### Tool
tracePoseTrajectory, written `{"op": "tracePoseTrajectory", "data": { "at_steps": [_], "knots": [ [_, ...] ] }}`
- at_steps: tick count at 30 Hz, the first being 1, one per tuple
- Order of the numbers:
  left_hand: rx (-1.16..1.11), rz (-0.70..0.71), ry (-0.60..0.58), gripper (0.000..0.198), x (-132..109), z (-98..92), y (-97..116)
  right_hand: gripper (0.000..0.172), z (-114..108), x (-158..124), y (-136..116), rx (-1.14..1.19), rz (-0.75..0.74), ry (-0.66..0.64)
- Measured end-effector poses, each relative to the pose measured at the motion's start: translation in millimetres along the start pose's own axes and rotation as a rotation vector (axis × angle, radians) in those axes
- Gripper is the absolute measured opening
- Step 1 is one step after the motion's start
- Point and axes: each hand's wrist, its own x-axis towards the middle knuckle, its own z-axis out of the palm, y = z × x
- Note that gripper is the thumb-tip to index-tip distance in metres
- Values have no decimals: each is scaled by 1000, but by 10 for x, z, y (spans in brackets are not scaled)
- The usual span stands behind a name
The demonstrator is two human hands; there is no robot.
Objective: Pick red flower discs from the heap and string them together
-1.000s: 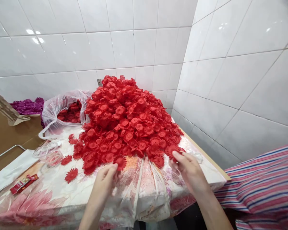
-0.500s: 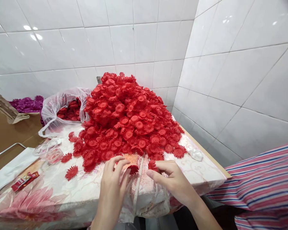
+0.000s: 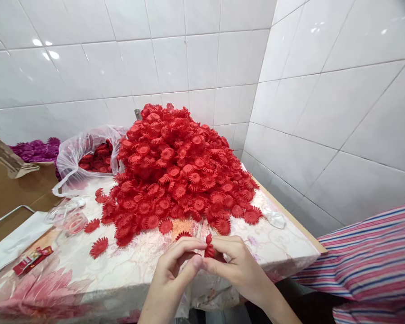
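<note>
A red artificial flower [image 3: 209, 250], folded or seen edge-on, is pinched between the fingers of my right hand [image 3: 238, 260]. My left hand [image 3: 176, 270] is closed, its thumb and forefinger meeting the same flower from the left. The fingertips of both hands come together just in front of a large heap of red artificial flowers [image 3: 178, 171]. Right behind my left hand's fingers lies another red flower head [image 3: 183, 235], partly hidden.
A clear plastic bag [image 3: 69, 155] of red flowers stands left of the heap, with purple flowers [image 3: 35, 150] behind a cardboard box [image 3: 20, 189]. A red wrapper [image 3: 33, 260] lies on the floral tablecloth [image 3: 121, 279]. At right hangs striped cloth [image 3: 374, 252].
My left hand has moved right and closed its fingers on the flower in my right hand. My right hand has shifted slightly down and left. The hands now meet.
</note>
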Motion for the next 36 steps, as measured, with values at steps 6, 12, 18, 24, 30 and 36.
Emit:
{"op": "tracePoseTrajectory", "data": {
  "at_steps": [6, 12, 18, 24, 30, 36],
  "knots": [
    [-313, -95, 1, 22, -4, 117, -24, 32, -50, -101, -96, 46, -53, -60],
    [-370, -84, 58, 14, -31, 177, -39, 40, -41, -128, -19, 320, -106, -139],
    [-391, -108, 112, 15, -44, 178, -53, 35, 16, -122, 26, 481, -25, -126],
    [-378, -136, 181, 22, -66, 209, -31, 28, 39, -130, -58, 299, 5, 35],
    [-249, -123, 181, 18, -60, 246, 13, 19, 75, -118, -54, 175, -36, 48],
    [-190, -112, 199, 24, 60, 182, -107, 26, 99, 20, 144, 661, 40, 177]
  ]
}}
